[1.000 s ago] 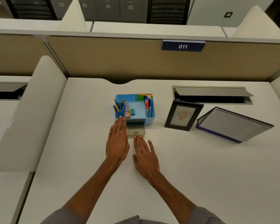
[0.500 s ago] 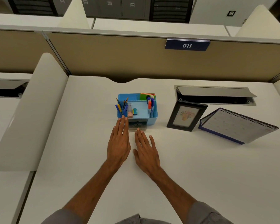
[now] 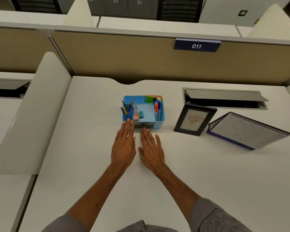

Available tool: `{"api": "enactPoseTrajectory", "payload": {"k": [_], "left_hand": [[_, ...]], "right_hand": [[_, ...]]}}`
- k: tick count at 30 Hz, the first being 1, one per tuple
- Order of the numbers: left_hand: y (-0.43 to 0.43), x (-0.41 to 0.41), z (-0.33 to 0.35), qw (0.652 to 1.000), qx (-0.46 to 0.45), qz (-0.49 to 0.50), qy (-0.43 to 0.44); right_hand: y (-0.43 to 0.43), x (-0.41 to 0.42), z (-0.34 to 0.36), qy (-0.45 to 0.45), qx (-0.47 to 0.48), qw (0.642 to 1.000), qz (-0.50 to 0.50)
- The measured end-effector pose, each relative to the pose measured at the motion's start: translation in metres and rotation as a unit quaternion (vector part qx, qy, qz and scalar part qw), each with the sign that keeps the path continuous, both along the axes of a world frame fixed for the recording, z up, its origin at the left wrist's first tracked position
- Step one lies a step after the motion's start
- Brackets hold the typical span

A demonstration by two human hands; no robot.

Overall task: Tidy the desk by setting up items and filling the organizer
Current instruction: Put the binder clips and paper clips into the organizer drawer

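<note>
head view: has pushed the drawer [image 3: 143, 126], out a second ago, flush into the blue organizer [image 3: 161, 120] just beyond the fingertips. lays left hand [image 3: 124, 148] and right hand [image 3: 151, 148] flat on the desk [image 3: 191, 181], fingers straight, slightly spread, gripping nothing. touches the organizer's near corner with left fingertips; stops right fingertips just before the drawer. farther right of both hands: photo frame [image 3: 195, 120], calendar [image 3: 248, 131].

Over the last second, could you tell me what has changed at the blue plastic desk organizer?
The small clear drawer in the front of the blue plastic organizer slid in, pushed flush by straight fingers of the right hand. The left hand stayed flat against its front-left corner; black picture frame and spiral calendar unmoved.
</note>
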State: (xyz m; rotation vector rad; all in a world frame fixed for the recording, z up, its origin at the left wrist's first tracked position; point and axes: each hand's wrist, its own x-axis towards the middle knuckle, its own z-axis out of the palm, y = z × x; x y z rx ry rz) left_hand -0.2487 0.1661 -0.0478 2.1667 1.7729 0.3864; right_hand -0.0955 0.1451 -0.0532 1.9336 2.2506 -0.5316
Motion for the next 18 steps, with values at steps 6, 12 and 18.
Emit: {"api": "enactPoseTrajectory", "payload": {"k": [6,12,18], "left_hand": [[0.001,0.000,0.001,1.000,-0.009,-0.001,0.019],[0.000,0.002,0.010,0.998,-0.031,-0.007,0.048],[-0.019,0.019,0.022,1.000,-0.014,0.012,0.011]], "right_hand": [[0.002,0.000,0.003,-0.005,-0.016,1.000,0.001],[0.004,0.006,0.012,0.001,-0.023,1.000,0.012],[0.000,0.018,0.027,0.010,-0.010,0.999,0.039]]}}
